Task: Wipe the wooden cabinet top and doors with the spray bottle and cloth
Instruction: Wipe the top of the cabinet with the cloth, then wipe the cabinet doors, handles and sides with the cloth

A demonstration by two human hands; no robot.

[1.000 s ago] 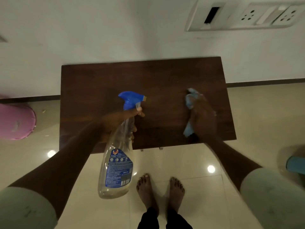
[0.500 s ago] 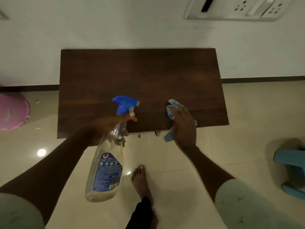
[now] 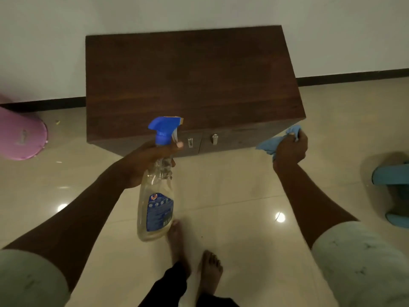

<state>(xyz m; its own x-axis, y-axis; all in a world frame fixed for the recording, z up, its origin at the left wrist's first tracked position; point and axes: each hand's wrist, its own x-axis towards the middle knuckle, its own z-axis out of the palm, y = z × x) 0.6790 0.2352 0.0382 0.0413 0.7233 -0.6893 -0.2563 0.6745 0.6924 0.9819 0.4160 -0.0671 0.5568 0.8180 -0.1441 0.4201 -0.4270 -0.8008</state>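
A dark wooden cabinet point(image 3: 190, 80) stands against the white wall, its top bare. A strip of its two front doors point(image 3: 230, 138) shows below the top edge, each with a small metal handle. My left hand point(image 3: 148, 162) grips the neck of a clear spray bottle point(image 3: 156, 200) with a blue trigger head, held upright in front of the left door. My right hand point(image 3: 290, 149) is closed on a bunched light blue cloth point(image 3: 269, 145), off the cabinet top, beside its front right corner.
A pink bucket point(image 3: 21, 136) lies on the floor to the left of the cabinet. A blue plastic stool point(image 3: 391, 176) stands at the right edge. My bare feet point(image 3: 192, 255) are on glossy beige tiles in front of the cabinet.
My right hand has lifted the cloth off the cabinet top and swung it right to the front corner. I have stepped back, so the door fronts now show. The bottle stays in my left hand.
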